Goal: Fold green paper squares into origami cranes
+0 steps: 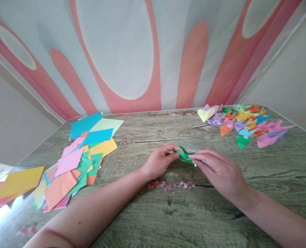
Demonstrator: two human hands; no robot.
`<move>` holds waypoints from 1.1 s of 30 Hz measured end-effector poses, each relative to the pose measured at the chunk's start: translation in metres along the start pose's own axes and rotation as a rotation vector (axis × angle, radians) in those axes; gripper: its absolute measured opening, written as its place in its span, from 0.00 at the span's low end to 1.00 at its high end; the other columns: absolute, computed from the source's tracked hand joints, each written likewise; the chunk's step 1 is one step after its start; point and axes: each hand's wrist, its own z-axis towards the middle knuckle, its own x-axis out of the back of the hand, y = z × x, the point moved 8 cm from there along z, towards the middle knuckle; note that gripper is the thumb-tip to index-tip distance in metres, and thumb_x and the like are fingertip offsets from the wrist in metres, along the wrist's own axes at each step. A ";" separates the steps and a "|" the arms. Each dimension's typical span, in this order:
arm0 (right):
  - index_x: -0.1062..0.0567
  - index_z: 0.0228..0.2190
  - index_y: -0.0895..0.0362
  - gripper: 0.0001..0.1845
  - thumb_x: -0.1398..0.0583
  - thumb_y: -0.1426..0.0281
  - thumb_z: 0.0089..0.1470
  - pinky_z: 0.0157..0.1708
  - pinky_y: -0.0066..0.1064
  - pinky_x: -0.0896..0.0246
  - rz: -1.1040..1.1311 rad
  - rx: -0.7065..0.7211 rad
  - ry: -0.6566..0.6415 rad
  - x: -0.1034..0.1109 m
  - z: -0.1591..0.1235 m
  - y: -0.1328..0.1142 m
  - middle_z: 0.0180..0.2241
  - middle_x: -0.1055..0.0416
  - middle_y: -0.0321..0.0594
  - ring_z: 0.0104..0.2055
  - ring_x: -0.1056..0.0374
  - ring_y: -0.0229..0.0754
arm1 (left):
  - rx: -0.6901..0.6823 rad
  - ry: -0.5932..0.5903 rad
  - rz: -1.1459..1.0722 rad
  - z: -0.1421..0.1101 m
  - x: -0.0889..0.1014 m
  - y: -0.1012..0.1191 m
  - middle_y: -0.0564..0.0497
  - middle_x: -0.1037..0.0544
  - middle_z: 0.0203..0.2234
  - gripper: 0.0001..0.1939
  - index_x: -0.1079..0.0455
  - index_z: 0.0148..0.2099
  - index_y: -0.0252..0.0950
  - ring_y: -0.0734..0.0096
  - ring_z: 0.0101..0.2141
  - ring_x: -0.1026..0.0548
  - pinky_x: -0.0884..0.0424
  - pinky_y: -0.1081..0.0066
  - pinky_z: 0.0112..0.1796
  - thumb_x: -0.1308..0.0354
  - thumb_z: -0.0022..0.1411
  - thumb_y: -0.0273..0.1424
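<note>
Between my two hands, over the middle of the table, is a green folded paper piece (185, 156), with narrow points sticking up and out. My left hand (163, 159) pinches its left end between thumb and fingers. From the other side, the fingertips and thumb of my right hand (217, 167) are closed on its right end. Parts of the paper are hidden behind the fingers. A small white spot shows at my right thumb's tip.
Loose coloured paper sheets (69, 160) lie heaped on the left, with more sheets (20, 182) at the left edge. Several folded paper cranes (243, 124) crowd the back right beside a pale yellow paper heart (206, 114). A patterned curtain (116, 51) hangs behind the wood-look table (147, 127).
</note>
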 end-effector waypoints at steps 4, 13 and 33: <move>0.25 0.39 0.55 0.08 0.44 0.75 0.61 0.43 0.33 0.33 -0.009 -0.003 -0.003 0.000 0.000 0.000 0.36 0.26 0.41 0.39 0.28 0.40 | 0.002 0.007 -0.001 0.000 0.000 0.000 0.50 0.25 0.36 0.05 0.27 0.38 0.34 0.69 0.40 0.28 0.35 0.69 0.46 0.44 0.62 0.28; 0.26 0.40 0.57 0.07 0.44 0.75 0.61 0.43 0.32 0.34 -0.015 -0.005 -0.011 -0.001 0.000 0.002 0.37 0.26 0.42 0.40 0.29 0.40 | 0.077 0.077 -0.104 -0.001 0.003 -0.010 0.50 0.25 0.31 0.08 0.28 0.37 0.32 0.72 0.33 0.29 0.34 0.72 0.39 0.40 0.60 0.33; 0.27 0.37 0.56 0.06 0.44 0.75 0.61 0.42 0.36 0.34 -0.005 0.024 -0.028 -0.006 0.001 -0.004 0.35 0.26 0.42 0.39 0.30 0.42 | -0.062 0.256 0.243 -0.009 0.004 0.015 0.51 0.26 0.35 0.03 0.32 0.37 0.36 0.72 0.36 0.29 0.33 0.73 0.36 0.41 0.60 0.27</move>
